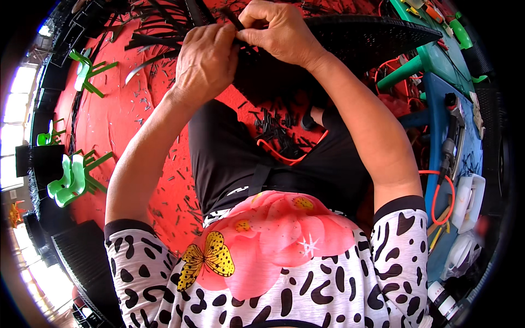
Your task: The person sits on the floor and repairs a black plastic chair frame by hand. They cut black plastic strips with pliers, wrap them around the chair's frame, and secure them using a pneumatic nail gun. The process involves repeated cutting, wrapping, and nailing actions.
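A black woven piece [377, 41] with a curved rim rests over my knees at the top of the view. Long flat black strips [156, 41] fan out from its left end. My left hand [206, 63] is closed over the bases of the strips, its fingertips hidden behind the work. Just to its right, my right hand [281, 34] pinches the end of one black strip [232, 19] between thumb and bent fingers. The two hands nearly touch. Much of the woven piece's underside lies in dark shadow.
Black offcuts [279, 131] lie heaped between my feet and scattered over the red floor [131, 131]. Small green chairs [76, 177] stand left. At right are a green table [445, 60] and a blue one [437, 104] bearing tools, a red hose [451, 202] and a white container [469, 202].
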Available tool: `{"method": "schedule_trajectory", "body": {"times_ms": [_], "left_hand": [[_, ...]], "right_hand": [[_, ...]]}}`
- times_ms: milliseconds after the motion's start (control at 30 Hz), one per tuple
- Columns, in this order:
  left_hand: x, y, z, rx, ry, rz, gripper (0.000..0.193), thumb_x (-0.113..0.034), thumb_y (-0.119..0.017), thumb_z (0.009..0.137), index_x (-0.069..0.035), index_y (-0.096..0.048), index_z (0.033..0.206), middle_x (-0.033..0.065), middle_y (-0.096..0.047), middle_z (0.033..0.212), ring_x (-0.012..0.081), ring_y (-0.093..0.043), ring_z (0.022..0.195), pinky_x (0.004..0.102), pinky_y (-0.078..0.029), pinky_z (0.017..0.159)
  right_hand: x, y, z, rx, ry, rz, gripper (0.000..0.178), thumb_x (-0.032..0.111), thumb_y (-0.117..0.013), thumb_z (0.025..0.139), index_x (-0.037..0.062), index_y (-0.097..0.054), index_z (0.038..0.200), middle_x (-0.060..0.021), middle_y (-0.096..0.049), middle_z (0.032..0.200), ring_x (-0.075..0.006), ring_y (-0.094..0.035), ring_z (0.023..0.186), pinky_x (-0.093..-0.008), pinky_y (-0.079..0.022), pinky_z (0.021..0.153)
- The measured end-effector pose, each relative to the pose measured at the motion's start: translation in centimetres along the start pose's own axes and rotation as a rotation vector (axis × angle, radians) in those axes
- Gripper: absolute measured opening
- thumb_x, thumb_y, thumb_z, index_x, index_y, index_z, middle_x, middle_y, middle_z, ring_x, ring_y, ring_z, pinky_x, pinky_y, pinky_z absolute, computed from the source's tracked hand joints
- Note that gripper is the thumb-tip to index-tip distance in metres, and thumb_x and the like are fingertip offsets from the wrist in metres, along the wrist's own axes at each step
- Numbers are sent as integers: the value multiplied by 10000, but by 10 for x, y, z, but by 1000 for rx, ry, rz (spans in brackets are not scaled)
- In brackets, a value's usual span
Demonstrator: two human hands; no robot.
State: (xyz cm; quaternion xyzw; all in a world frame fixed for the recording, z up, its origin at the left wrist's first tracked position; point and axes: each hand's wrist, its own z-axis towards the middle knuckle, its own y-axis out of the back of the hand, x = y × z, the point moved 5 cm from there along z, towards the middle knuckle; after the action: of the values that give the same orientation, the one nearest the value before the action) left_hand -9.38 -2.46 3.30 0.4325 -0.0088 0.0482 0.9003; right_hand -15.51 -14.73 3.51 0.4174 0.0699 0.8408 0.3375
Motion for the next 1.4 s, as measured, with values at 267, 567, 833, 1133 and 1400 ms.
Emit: {"method": "schedule_trajectory", "body": {"times_ms": [267,567,833,1133,1400], "left_hand": [[1,-8,-2,75,-28,-85,230,-91,-577,778,-6,-581,991,133,-601,829,319,-575,821,436,-413,821],[-5,-9,-3,139,86,-164,245,-276,-685,767,-73,-586,862,105,-629,774,299,-600,794,397,-411,811],[-33,-4,-21,-138,106,-137,274,-314,-743,716,-112,-557,714,36,-567,627,230,-577,636,353,-414,713],[-49,-7,-36,-259,105,-159,286,-274,-739,627,-108,-508,661,31,-541,610,221,-558,625,355,-417,740],[-62,-2,-45,-231,88,-198,262,-256,-728,672,-103,-522,720,35,-536,653,230,-554,659,371,-412,766]], "right_hand": [[14,11,-7,22,24,-123,186,43,-644,766,-4,-470,719,-118,-491,679,-231,-536,623,-353,-411,561],[11,1,-27,-137,-137,102,142,129,-648,852,20,-558,832,-66,-598,653,-137,-602,586,-272,-459,553],[44,0,-60,-299,-259,304,203,110,-583,935,34,-534,753,-17,-621,658,-33,-431,569,-197,-374,537],[75,6,-65,-181,-399,374,230,81,-572,935,31,-509,720,-23,-591,641,-46,-490,580,-194,-373,532],[89,11,-53,-74,-390,143,237,93,-589,904,12,-520,692,-26,-579,576,-65,-516,525,-217,-398,510]]}}
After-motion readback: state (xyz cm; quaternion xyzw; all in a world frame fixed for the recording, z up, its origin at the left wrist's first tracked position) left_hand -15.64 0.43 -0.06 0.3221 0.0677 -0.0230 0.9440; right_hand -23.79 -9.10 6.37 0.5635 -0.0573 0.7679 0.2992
